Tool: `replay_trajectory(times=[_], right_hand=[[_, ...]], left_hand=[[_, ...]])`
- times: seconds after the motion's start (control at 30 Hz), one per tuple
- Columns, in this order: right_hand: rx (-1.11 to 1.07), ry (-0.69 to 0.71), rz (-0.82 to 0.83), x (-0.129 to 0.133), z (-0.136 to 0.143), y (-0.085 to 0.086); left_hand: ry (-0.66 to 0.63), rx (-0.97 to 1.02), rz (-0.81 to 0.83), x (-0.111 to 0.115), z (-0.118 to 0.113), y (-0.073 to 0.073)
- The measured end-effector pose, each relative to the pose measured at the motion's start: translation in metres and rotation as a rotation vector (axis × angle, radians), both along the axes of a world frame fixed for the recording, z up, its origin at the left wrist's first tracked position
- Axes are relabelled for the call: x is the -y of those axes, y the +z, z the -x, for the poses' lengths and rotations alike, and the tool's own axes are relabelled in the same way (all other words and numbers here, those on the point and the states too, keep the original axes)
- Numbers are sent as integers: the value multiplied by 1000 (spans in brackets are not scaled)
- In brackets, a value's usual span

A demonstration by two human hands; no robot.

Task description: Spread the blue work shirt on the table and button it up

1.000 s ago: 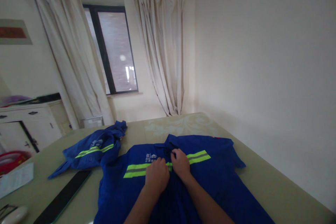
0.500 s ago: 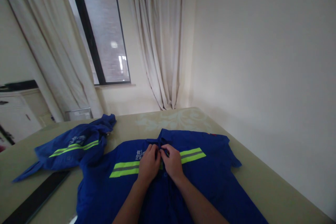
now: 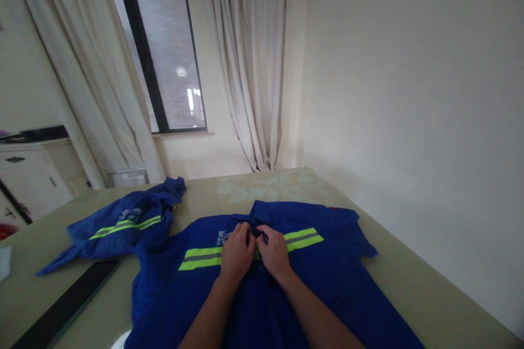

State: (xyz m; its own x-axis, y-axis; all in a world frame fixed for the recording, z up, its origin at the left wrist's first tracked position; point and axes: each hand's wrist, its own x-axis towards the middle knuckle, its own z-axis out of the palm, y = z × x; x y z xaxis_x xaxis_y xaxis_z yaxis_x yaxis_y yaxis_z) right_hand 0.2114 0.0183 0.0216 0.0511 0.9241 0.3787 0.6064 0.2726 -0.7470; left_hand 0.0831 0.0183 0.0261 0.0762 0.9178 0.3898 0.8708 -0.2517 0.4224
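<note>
A blue work shirt [image 3: 327, 278] with yellow-green and grey reflective stripes lies spread, front up, before me. My left hand [image 3: 238, 251] and my right hand [image 3: 273, 251] meet at its front placket, just below the collar [image 3: 262, 210]. Both are closed, with thumbs and fingers pinching the cloth edges there. Whatever sits between the fingertips, perhaps a button, is too small and hidden to make out. White lettering [image 3: 223, 237] shows on the chest beside my left hand.
A second blue garment [image 3: 123, 226] with the same stripe lies crumpled at the left. A long black flat object [image 3: 69, 305] is in front of it. Both rest on a pale green patterned surface [image 3: 409, 262]. The wall [image 3: 409, 92] borders its right side; curtains [image 3: 257, 65] hang behind.
The view has turned slightly left, so everything sits a little further right. Both hands stay at the placket with only small finger movements.
</note>
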Motion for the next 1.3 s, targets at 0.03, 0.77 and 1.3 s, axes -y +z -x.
replay_trajectory(times=[0.03,0.77,1.3], right_hand=[[8,-15,5,1,0,1],[13,-32,-96,2,2,-1],[-161,60,6,-10,-9,-8]], left_hand=[[-9,-25,0,0,-1,-1],[-207,282,81,-14,13,-9],[-131,41,23,-4,6,-4]])
